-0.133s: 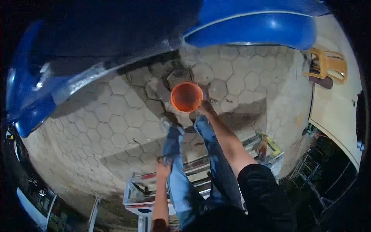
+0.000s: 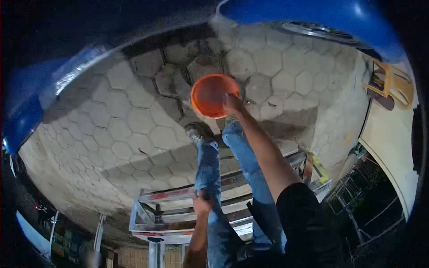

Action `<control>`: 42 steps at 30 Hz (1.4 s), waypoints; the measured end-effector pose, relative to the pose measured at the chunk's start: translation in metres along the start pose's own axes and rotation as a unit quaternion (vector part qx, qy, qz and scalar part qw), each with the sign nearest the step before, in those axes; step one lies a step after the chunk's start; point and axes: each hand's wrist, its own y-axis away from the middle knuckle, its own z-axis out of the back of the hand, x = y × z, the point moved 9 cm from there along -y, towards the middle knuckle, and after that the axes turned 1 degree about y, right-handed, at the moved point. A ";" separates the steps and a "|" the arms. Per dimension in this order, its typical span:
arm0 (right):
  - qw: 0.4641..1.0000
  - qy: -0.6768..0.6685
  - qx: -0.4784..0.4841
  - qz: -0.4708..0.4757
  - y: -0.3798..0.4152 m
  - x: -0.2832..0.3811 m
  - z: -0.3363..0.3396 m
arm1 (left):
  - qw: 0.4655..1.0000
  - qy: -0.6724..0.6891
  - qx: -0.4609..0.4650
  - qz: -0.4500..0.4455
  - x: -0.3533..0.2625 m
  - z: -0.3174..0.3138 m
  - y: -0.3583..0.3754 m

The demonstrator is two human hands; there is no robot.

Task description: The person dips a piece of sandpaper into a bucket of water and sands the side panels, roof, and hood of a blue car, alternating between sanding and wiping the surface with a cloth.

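Observation:
An orange bucket [image 2: 208,109] stands in front of my feet, its round mouth facing up toward me and its inside dim. My right hand [image 2: 232,106] is closed over the near right part of its rim, fingers toward the inside. What the bucket contains, if anything, I cannot make out. My left hand [image 2: 202,204] lies on my left leg, on the blue jeans [image 2: 208,169] near the knee, fingers apart and holding nothing.
Hexagonal paving [image 2: 120,129] covers the ground. A blue car [image 2: 268,11] stands ahead, its wheel [image 2: 319,31] at the upper right. A yellow plastic chair [image 2: 395,87] is at the right. Beneath me is a paint-stained slatted bench [image 2: 172,194].
The view has shifted, so the bucket appears higher and slightly left, with its mouth showing wider. My right hand stays at its rim; my left hand stays on my leg.

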 end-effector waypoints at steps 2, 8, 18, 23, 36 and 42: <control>0.983 0.101 -0.131 0.082 -0.049 0.037 -0.077 | 0.998 -0.021 -0.010 0.057 0.035 0.007 0.018; 0.997 0.058 0.043 -0.021 -0.113 0.037 -0.143 | 0.995 -0.009 -0.067 0.074 0.035 0.006 0.044; 0.992 -0.065 -0.088 0.065 -0.080 0.061 -0.163 | 0.989 -0.074 -0.045 0.119 0.021 0.039 0.031; 0.960 -0.236 -0.131 0.069 -0.056 0.042 -0.147 | 0.991 -0.076 -0.041 0.104 -0.013 0.062 0.012; 0.756 -0.644 -0.012 -0.120 0.099 0.049 -0.061 | 0.996 -0.069 -0.026 0.045 -0.014 0.063 -0.010; 0.853 -0.510 0.029 -0.108 0.155 0.042 -0.001 | 0.997 -0.049 0.061 0.011 -0.044 0.078 -0.030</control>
